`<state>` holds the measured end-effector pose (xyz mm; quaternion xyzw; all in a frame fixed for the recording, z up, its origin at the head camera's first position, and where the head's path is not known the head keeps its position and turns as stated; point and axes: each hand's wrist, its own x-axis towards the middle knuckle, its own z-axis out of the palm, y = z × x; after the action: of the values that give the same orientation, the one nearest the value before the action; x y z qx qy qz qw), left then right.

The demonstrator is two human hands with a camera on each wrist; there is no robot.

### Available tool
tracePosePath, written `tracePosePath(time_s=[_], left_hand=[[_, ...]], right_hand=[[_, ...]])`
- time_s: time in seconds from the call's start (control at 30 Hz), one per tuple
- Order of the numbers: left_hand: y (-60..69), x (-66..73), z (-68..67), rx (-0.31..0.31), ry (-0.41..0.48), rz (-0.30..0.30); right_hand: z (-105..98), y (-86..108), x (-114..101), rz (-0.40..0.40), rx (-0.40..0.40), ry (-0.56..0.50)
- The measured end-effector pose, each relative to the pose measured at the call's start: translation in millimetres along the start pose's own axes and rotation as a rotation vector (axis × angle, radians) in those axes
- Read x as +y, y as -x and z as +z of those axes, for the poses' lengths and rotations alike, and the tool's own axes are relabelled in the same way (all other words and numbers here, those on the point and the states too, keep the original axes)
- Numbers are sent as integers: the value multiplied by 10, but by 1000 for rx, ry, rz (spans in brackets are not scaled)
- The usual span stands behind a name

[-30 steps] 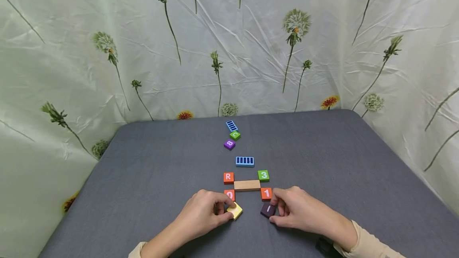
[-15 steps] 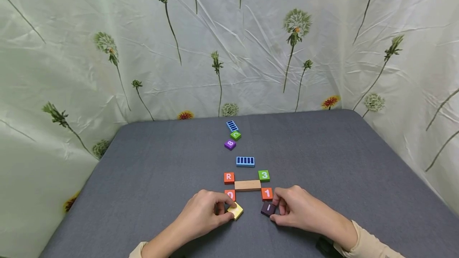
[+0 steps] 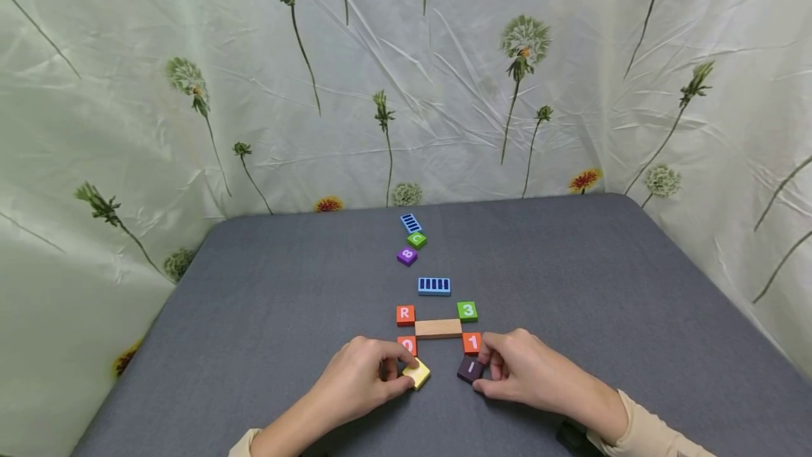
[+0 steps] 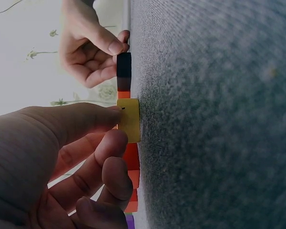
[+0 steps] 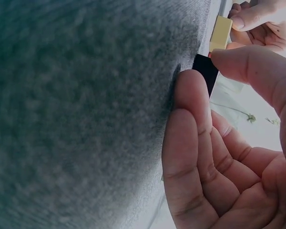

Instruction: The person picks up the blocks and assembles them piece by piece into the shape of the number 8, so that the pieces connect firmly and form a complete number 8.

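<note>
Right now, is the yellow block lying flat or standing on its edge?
The yellow block is lying flat: the head view shows its broad face up, with the left hand pinching it.

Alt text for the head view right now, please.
A person's left hand pinches a yellow tile and the right hand a dark tile, on a gray table. Beyond them, red and green tiles sit at the ends of a wooden bar.

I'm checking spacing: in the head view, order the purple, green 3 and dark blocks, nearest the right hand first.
1. Dark block: pinched by the right hand.
2. Green 3 block: ahead and left.
3. Purple block: farther ahead, left.
</note>
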<state>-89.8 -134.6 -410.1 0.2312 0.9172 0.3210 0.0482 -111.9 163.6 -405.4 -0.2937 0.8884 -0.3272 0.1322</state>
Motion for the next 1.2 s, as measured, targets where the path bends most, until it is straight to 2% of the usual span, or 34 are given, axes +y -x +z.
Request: tracePosePath(time_s=[0.17,0.6,1.2], left_hand=[[-1,-2,4,-3,-2,0],[-6,7,-5,-20,-8,-9],[-2,9,-3,16,-25,18]], right_hand=[[4,-10,-7,22,-7,-3],[9,-15,-17,20,-4,-2],[8,-3,-1,1,-2,-8]])
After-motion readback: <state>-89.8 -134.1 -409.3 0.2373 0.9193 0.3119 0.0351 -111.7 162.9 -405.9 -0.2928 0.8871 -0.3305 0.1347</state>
